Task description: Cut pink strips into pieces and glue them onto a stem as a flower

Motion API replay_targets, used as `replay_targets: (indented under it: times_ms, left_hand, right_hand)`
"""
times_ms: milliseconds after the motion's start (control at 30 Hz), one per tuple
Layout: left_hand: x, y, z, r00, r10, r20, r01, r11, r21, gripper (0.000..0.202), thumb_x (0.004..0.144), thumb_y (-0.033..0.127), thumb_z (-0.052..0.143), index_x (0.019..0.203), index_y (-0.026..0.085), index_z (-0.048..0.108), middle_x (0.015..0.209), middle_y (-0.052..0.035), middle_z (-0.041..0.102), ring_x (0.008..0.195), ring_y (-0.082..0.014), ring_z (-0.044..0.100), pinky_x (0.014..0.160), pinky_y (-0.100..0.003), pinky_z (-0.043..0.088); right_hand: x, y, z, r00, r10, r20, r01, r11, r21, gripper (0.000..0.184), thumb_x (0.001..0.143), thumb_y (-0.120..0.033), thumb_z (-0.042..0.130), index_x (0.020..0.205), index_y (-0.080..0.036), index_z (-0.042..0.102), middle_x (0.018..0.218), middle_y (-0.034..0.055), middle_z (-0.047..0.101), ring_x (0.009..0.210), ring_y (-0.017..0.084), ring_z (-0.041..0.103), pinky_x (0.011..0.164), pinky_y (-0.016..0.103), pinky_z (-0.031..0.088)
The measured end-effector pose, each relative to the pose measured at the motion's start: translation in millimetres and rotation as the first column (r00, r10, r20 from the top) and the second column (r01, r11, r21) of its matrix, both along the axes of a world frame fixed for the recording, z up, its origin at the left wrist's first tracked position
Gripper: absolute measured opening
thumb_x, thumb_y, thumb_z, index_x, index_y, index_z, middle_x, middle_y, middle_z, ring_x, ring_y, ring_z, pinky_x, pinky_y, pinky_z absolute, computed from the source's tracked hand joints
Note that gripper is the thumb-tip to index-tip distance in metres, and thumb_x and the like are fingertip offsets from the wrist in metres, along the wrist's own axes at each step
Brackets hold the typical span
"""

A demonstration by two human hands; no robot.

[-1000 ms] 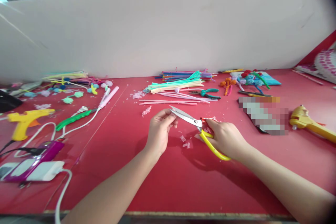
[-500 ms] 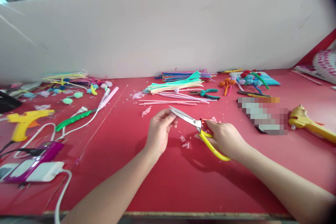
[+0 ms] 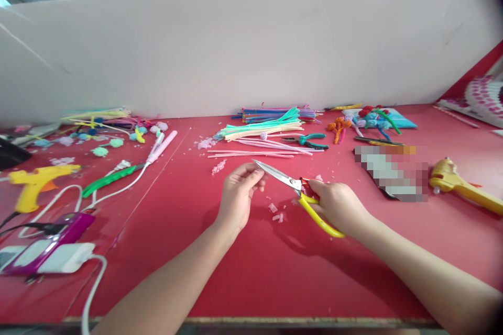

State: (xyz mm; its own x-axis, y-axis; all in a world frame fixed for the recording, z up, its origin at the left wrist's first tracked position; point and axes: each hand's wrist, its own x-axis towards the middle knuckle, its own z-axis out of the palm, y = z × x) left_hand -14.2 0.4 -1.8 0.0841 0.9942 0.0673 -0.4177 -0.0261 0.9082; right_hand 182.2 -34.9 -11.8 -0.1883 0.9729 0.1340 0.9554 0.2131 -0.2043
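Note:
My right hand (image 3: 340,208) grips a pair of scissors (image 3: 278,173) by its yellow handles, blades pointing left and nearly together. At the blade tips, my left hand (image 3: 238,196) is closed in a pinch; whatever sits between its fingertips is too small to make out. Small pink clippings (image 3: 275,213) lie on the red table below the blades, and another little heap of pink clippings (image 3: 219,167) is just beyond my left hand. Pink pipe cleaners (image 3: 251,154) are laid out beyond both hands.
Behind are bundled green pipe cleaners (image 3: 261,125) and teal-handled pliers (image 3: 308,140). A yellow glue gun (image 3: 37,180), a pink hair straightener (image 3: 163,147) and a purple power strip (image 3: 58,246) with cables occupy the left. Another yellow tool (image 3: 463,183) lies right. A white panel (image 3: 251,47) borders the back.
The scissors' lower yellow handle has risen slightly as the blades draw a little closer together. My left hand stays in the same place.

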Motion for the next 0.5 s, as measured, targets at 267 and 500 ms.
replay_targets:
  times_ms: [267, 500]
  left_hand:
    - [7.6, -9.1, -1.1, 0.898, -0.358, -0.258, 0.333, 0.933, -0.135, 0.016, 0.072, 0.028, 0.059, 0.078, 0.014, 0.060, 0.067, -0.0020, 0.058, 0.055, -0.0097, 0.051, 0.053, -0.023, 0.041]
    - [12.0, -15.5, -0.8, 0.734, -0.509, -0.450, 0.508, 0.851, -0.135, 0.020, 0.076, 0.032, 0.053, 0.071, 0.013, 0.059, 0.062, -0.0012, 0.054, 0.053, -0.0096, 0.049, 0.054, -0.024, 0.039]
  right_hand:
    - [-9.1, 2.0, 3.2, 0.816, -0.133, -0.563, 0.017, 0.978, -0.207, 0.024, 0.073, -0.041, 0.048, 0.069, -0.018, 0.052, 0.051, -0.0038, 0.046, 0.045, 0.008, 0.039, 0.042, 0.020, 0.025]
    - [-13.4, -5.6, 17.7, 0.554, -0.220, -0.803, -0.155, 0.920, -0.359, 0.010, 0.070, -0.027, 0.050, 0.072, -0.018, 0.052, 0.041, -0.0087, 0.037, 0.034, 0.006, 0.035, 0.035, 0.017, 0.028]
